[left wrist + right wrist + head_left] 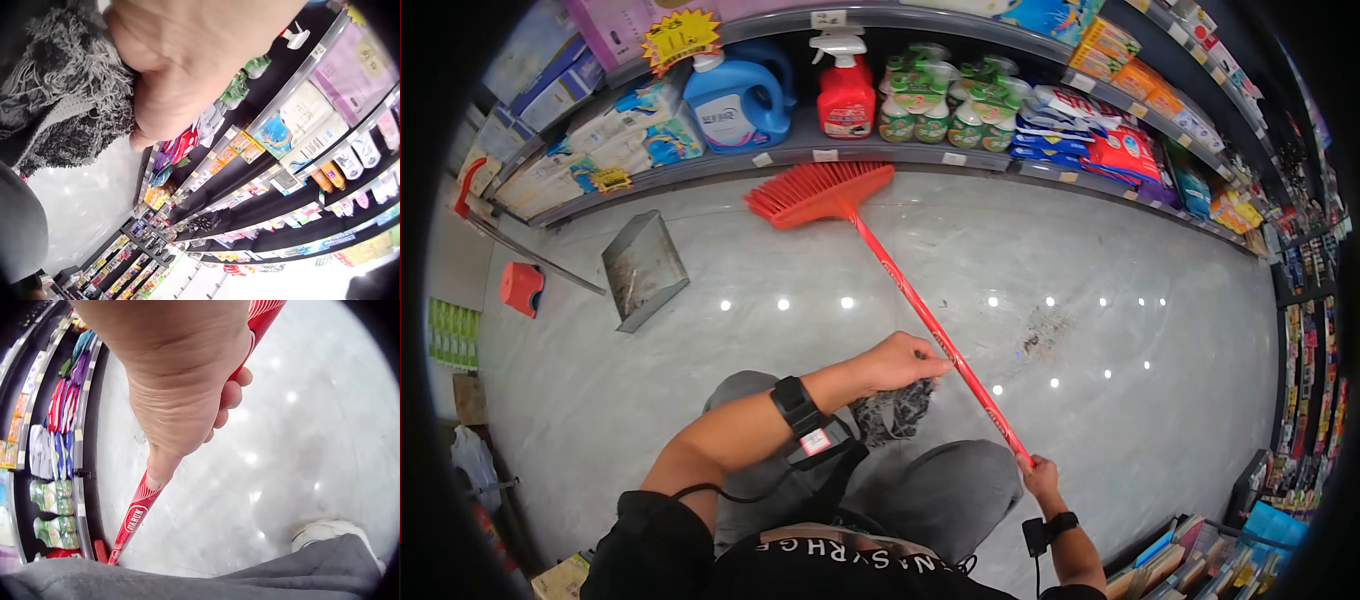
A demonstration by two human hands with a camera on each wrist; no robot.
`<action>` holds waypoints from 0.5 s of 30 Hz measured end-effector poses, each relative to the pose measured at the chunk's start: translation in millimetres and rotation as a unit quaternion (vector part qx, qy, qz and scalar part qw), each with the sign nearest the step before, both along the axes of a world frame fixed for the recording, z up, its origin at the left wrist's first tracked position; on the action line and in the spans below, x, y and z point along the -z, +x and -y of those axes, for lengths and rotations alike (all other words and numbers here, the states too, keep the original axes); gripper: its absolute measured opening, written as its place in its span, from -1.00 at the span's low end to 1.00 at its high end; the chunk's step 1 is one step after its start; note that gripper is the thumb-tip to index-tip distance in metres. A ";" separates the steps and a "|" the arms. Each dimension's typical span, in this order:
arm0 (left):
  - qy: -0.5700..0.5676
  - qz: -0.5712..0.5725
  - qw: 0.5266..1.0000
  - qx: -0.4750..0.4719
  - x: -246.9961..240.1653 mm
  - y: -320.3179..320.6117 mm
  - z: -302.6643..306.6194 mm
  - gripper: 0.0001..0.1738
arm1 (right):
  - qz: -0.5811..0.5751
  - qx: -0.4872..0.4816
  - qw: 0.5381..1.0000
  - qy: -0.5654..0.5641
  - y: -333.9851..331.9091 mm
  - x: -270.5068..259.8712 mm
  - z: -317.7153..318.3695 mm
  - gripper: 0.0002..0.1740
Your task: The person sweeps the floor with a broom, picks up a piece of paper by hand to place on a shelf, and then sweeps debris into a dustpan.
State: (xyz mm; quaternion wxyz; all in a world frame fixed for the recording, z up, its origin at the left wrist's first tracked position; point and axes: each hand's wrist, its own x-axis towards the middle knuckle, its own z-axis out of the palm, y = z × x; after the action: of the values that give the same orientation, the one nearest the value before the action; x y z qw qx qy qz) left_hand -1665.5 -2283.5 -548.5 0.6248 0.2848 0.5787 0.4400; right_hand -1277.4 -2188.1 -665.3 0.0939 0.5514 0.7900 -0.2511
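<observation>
A red broom (pixel 915 305) slants across the head view, its bristles beside the base of the lower shelf. My right hand (pixel 1040 475) grips the handle near its upper end; in the right wrist view the thumb lies along the red shaft (pixel 134 519). From the curled fingers of my left hand (pixel 900 362) hangs a shaggy grey-and-black cloth (pixel 890 415), between my knees. Close up, the left wrist view has this cloth's looped fringe (pixel 75 94) against the hand. To the right of the handle, a patch of dark debris (pixel 1045 335) lies on the floor.
A metal dustpan (pixel 645 272) with a long red-ended handle stands on the left, near a red stool-like object (pixel 521 288). Ahead, the low shelf (pixel 800 150) bears a blue detergent jug (pixel 735 105), a red spray bottle (pixel 846 98) and packaged goods. More racks line the right side.
</observation>
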 end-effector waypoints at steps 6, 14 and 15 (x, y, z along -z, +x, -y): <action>-0.004 -0.088 0.996 0.018 1.7 -5.5 7.0 -0.72 | 0.000 -0.039 0.999 -0.014 -106.8 25.8 -47.0 -0.40; 0.026 -0.129 0.991 -0.038 3.6 -36.9 21.3 -0.71 | -0.074 -0.104 0.992 0.002 -258.4 70.5 -72.7 -0.40; 0.025 -0.134 0.990 -0.044 1.5 -40.5 22.5 -0.71 | -0.065 -0.107 0.992 -0.007 -281.1 75.1 -71.9 -0.40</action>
State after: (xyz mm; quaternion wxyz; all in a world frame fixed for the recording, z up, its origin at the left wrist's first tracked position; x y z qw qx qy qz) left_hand -1706.0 -2306.0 -550.0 0.5147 0.3307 0.6578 0.4394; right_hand -1558.5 -2116.2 -740.4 0.0721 0.4454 0.8472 -0.2804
